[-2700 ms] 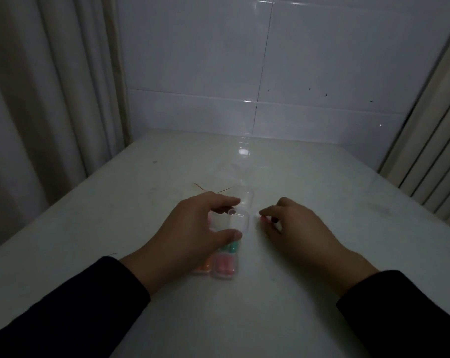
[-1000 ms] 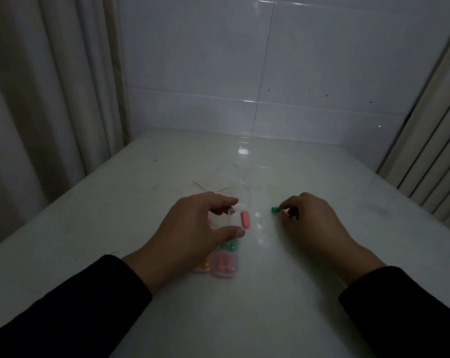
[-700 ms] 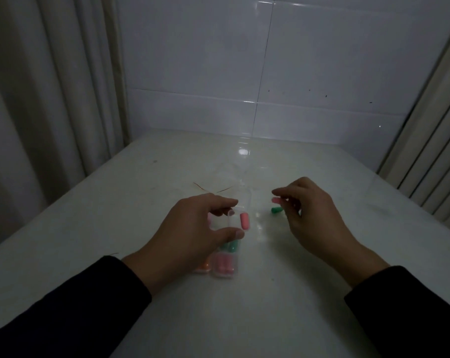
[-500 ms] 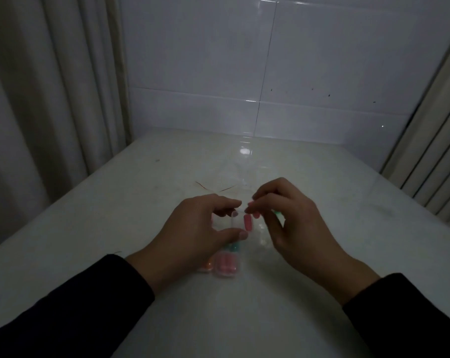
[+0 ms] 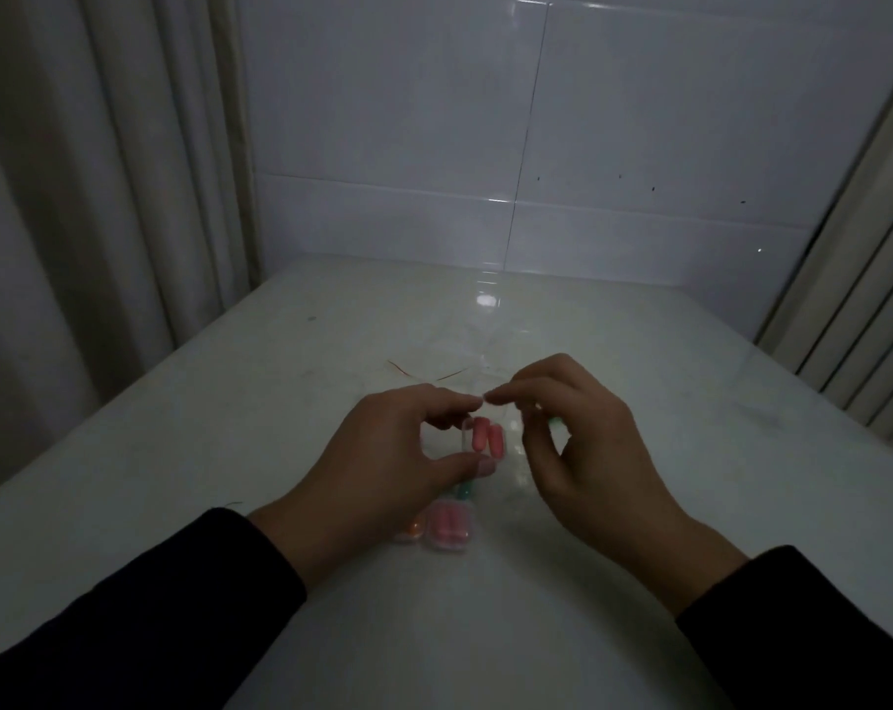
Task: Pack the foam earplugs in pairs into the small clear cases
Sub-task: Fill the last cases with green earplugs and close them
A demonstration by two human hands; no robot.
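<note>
Head view. Left hand (image 5: 383, 453): thumb and forefinger pinch the open case (image 5: 485, 439), steadying it on the surface (image 5: 229, 427) for loading. Case: two pink plugs (image 5: 487, 437) lie side by side inside. Right hand (image 5: 582, 443): fingers (image 5: 506, 396) curled over the case's far edge, empty, likely reaching to shut the lid. Filled cases (image 5: 447, 525): near side, beneath the left hand. Green plug (image 5: 554, 425): behind the right hand.
</note>
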